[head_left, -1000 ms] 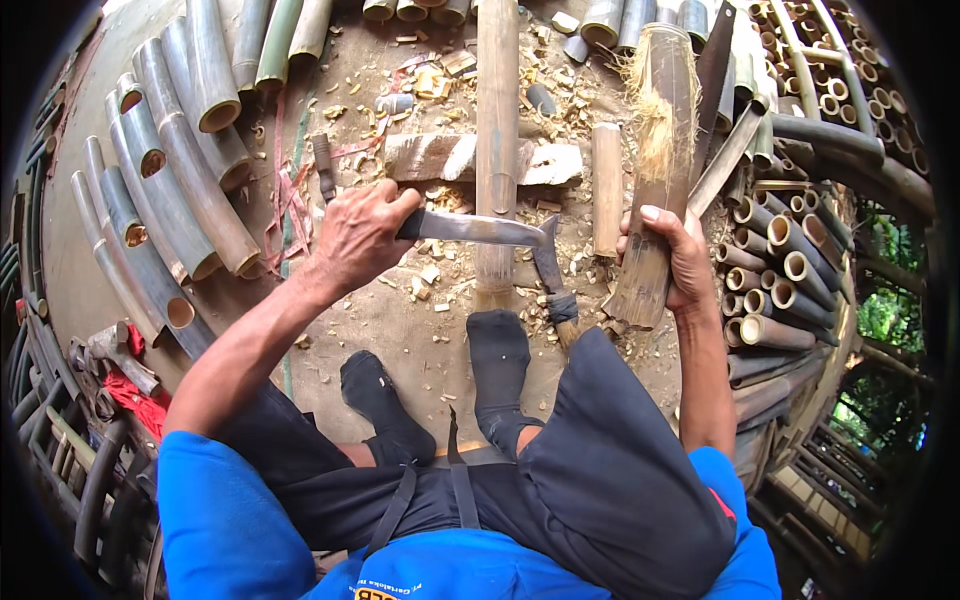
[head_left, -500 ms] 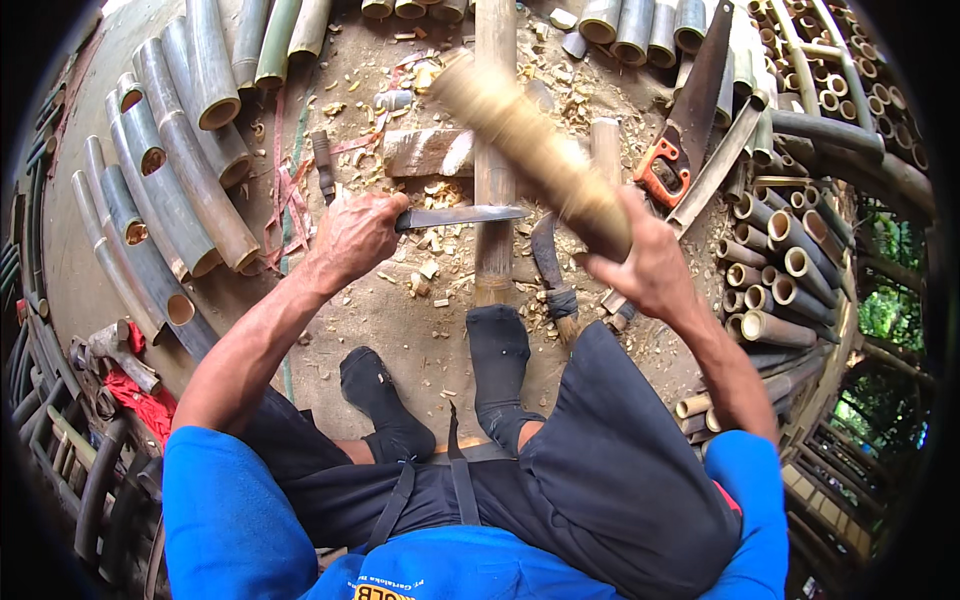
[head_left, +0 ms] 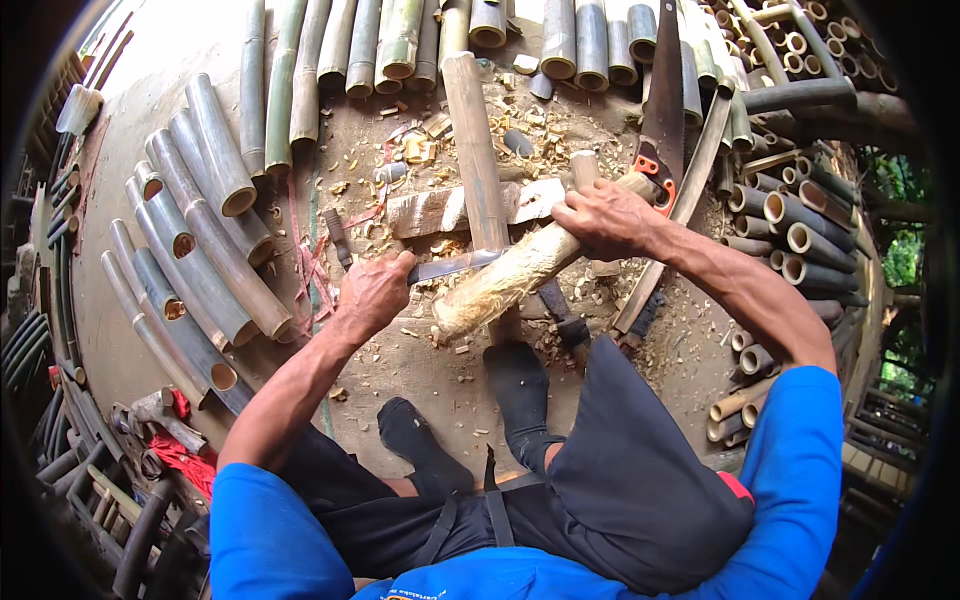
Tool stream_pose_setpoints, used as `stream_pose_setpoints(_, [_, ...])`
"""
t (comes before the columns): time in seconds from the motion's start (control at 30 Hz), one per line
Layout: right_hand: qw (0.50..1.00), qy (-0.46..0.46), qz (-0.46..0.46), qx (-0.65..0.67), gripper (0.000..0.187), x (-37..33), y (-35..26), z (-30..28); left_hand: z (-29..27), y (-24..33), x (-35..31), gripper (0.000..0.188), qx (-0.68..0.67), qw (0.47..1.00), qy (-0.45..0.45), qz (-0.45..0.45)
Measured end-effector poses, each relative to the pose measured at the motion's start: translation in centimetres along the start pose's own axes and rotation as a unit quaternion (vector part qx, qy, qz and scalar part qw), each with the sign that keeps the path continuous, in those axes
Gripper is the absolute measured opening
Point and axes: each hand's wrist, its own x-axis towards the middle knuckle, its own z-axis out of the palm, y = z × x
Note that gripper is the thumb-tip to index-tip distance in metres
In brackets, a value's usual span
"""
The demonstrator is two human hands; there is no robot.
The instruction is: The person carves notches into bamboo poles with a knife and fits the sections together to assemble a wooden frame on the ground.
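My left hand (head_left: 375,290) is wrapped round the handle of a knife (head_left: 455,266), its blade pointing right. In my right hand (head_left: 608,218) is a short, thick log (head_left: 510,280) of pale, roughly stripped wood, gripped near its upper right end. The log slants, with its lower left end towards me. The blade's tip comes up to the log's upper side; whether they touch I cannot tell. Behind both, a bamboo pole (head_left: 468,130) lies across a split wood block (head_left: 428,212), its near end by my socked foot (head_left: 518,385).
A saw (head_left: 663,110) with an orange handle lies to the right, beside a bamboo strip (head_left: 690,200). Cut bamboo tubes (head_left: 205,260) lie at left, with more stacked at right (head_left: 800,240). Wood chips (head_left: 420,150) litter the ground. Another tool (head_left: 562,318) lies partly under the log.
The log, blurred in motion before with its free end up and left, has swung round so that end points down and left towards me. The knife stays in my left hand. The view has shifted.
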Motion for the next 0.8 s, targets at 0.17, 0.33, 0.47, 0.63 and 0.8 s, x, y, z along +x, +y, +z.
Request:
stream_pose_setpoints(0.17, [0.948,0.134,-0.258,0.132,0.029,0.8,-5.6,-0.5,0.1,-0.6,-0.4,0.008,-0.006,0.999,0.048,0.002])
stream_pose_setpoints(0.33, [0.995,-0.013,0.018,0.093,0.024,1.1,-3.4,-2.7,0.4,-0.7,0.3,0.008,0.004,0.999,0.032,-0.02])
stream_pose_setpoints(0.47, [0.981,0.067,-0.133,0.12,0.025,0.1,-3.8,-0.8,0.6,-0.3,0.0,0.009,-0.001,0.999,0.046,0.003])
stream_pose_setpoints(0.63, [0.985,-0.019,0.019,0.168,0.023,1.6,-5.8,-3.0,1.2,-2.0,-0.3,0.009,0.03,0.998,0.052,0.005])
stream_pose_setpoints(0.8, [0.998,0.003,0.058,0.004,0.02,1.1,-1.0,-1.6,0.6,-0.7,0.9,0.007,0.027,0.998,0.05,0.008])
